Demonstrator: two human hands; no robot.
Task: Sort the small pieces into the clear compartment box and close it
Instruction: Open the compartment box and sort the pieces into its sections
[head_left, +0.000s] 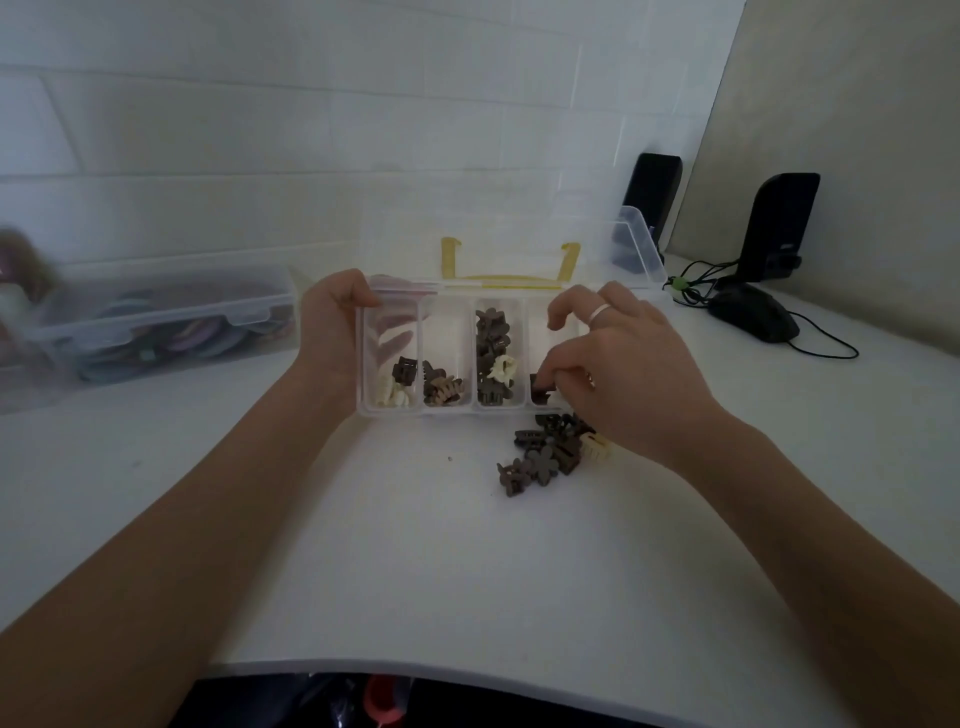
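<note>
Gripping the compartment box (447, 410) left edge, left hand (327, 322), right hand (613, 364) pinching a dark piece (540, 383) at its right end

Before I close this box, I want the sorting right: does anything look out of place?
Yes. One cream clip lies among the dark clips in the third compartment, and a pile of unsorted clips sits on the table.

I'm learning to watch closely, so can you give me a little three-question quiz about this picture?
1. True or false: the clear box has its lid open.
2. Which hand holds the box's end: A left hand, B right hand?
3. Fill in: the loose pile of clips lies on the table just in ____ of the box, on the near side.

Key: 1 true. 2 A. 3 front.
</note>
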